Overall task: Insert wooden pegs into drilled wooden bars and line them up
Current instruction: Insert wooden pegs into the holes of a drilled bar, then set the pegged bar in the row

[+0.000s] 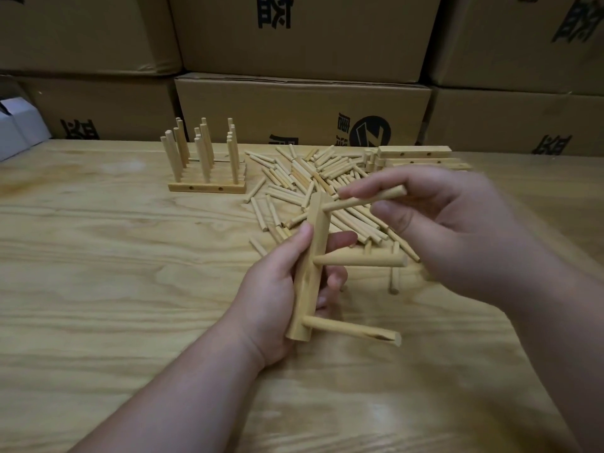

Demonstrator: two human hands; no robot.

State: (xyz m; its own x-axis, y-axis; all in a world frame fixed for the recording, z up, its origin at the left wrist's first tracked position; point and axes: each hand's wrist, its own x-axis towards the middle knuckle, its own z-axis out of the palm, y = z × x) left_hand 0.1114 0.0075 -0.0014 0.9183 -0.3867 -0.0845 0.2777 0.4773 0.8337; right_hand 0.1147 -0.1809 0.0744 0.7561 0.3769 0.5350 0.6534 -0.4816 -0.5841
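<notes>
**Third peg at the top hole**

My left hand (281, 289) holds the drilled bar (309, 269) above the table (130, 273), thumb on the near face and fingers curled round behind it. The bar's long axis runs nearly upright in the view, leaning a little away from me. Two pegs already stand out of it to the right: the middle peg (359, 259) and the lower peg (353, 330), whose free end looks split.

My right hand (457, 223) pinches the third peg (364, 200) between thumb and fingertips. This peg lies roughly crosswise to the bar, its long axis running left to right with the free end tilted slightly up on the right. Its left tip points at the bar's upper part and sits at the face there; motion blur keeps me from saying whether it has entered the hole. The right hand is the nearer one for the push, which should go leftward along the peg's own axis.

Behind lie the loose pile of pegs (310, 178), the finished bars (206, 165) standing in a row, and undrilled-looking spare bars (415, 153).
</notes>
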